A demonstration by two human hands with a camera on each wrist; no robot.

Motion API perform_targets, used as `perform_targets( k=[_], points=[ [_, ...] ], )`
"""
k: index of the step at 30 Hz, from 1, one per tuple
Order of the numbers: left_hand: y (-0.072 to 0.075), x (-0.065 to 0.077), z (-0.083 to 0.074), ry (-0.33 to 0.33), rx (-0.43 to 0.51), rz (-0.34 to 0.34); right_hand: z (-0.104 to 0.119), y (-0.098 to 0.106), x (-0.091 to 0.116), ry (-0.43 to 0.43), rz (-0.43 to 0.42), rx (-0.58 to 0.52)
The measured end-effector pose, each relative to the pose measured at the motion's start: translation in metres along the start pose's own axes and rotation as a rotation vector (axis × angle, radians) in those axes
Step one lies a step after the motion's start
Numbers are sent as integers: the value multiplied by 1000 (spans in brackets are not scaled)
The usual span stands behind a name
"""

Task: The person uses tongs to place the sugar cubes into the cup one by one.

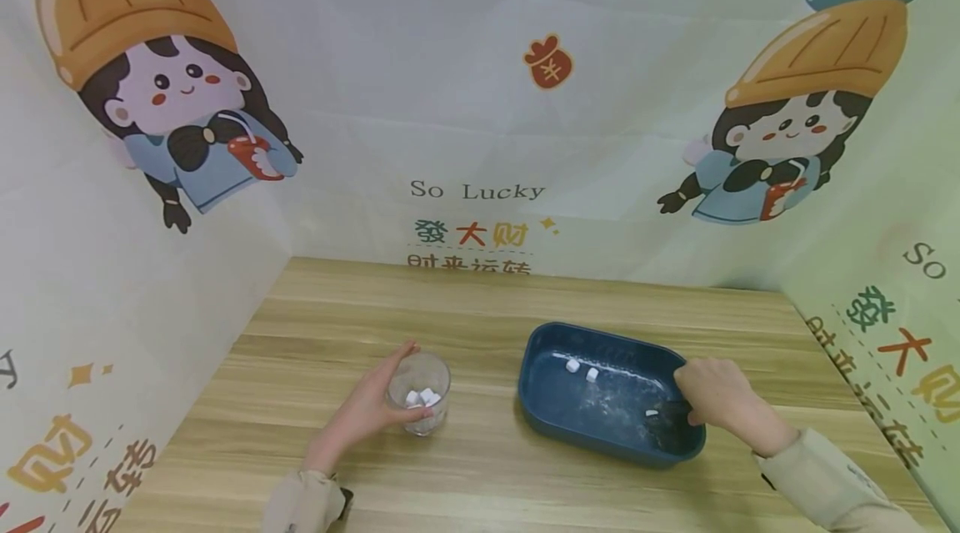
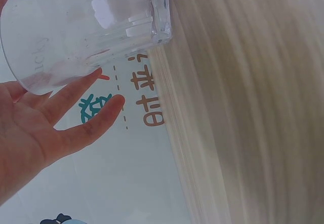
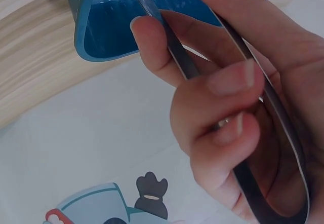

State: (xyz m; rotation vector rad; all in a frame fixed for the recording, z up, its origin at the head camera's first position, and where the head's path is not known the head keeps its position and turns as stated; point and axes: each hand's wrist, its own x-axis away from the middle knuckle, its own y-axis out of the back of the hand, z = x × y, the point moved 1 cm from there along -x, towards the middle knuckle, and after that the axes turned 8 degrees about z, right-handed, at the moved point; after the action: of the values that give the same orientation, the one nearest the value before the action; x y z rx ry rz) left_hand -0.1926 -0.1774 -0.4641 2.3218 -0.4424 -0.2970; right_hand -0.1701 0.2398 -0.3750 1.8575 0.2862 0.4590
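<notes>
My left hand grips a clear drinking glass, thumb on its near side and fingers behind it. Several white cubes lie in the bottom of the glass, seen again as pale cubes in the left wrist view. On the right, my right hand is over the end of a dark blue basin. Its fingers curl round metal tongs that reach down into the basin. Near the tongs' end lies a small white piece. Two white cubes sit farther left in the basin.
Both vessels are on a wood-grain table, with a gap between them. A white printed cloth with cartoon figures stands as walls behind and at both sides of the table.
</notes>
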Motion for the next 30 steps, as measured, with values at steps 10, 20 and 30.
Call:
perform_targets(
  k=[10, 20, 30],
  points=[
    [0, -1, -1, -5, -6, -3, 1, 2, 0, 0, 11, -3],
    [0, -1, -1, -5, -17, -3, 0, 6, 1, -9, -2, -19],
    [0, -2, 0, -11, -26, -12, -1, 11, 6, -9, -4, -116]
  ],
)
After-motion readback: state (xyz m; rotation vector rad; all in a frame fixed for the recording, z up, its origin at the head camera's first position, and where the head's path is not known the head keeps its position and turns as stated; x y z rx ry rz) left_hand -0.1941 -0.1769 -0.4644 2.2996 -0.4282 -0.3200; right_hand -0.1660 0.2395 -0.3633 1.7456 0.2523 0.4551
